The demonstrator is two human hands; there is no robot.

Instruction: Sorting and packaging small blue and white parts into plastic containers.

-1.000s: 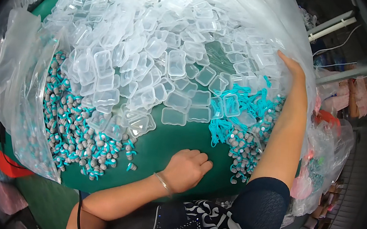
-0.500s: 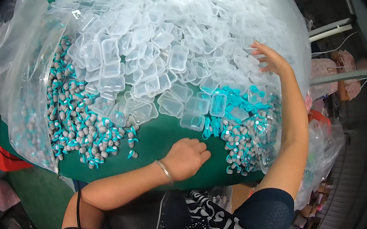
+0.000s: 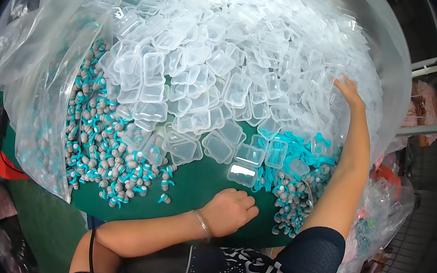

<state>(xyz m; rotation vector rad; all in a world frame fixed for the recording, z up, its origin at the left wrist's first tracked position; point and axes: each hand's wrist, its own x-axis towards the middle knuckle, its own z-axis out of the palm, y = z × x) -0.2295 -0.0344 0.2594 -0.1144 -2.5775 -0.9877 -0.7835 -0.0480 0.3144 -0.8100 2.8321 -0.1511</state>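
My left hand [image 3: 229,211], with a bangle at the wrist, rests on the green tabletop [image 3: 189,181] near its front edge. Its fingers are curled into a fist, and whatever they may hold is hidden underneath. Farther off to the right, my right hand [image 3: 348,92] reaches over a large heap of clear plastic boxes [image 3: 237,90]. Its visible fingers are apart, and I see nothing held in them. Close to the left fist lies a clear box [image 3: 242,175], beside a bunch of turquoise cords [image 3: 303,149].
Grey-and-turquoise beaded pieces [image 3: 114,151] spread at the left, partly under a clear plastic sheet [image 3: 44,100]. More such pieces [image 3: 292,196] lie by my right forearm. A metal rack [image 3: 429,128] stands beyond the table's right side, with another person behind it.
The whole view has shifted, so the table's contents appear lower and farther right. My right hand stays over the box heap, its fingers slightly changed in pose. My left fist remains near the front edge.
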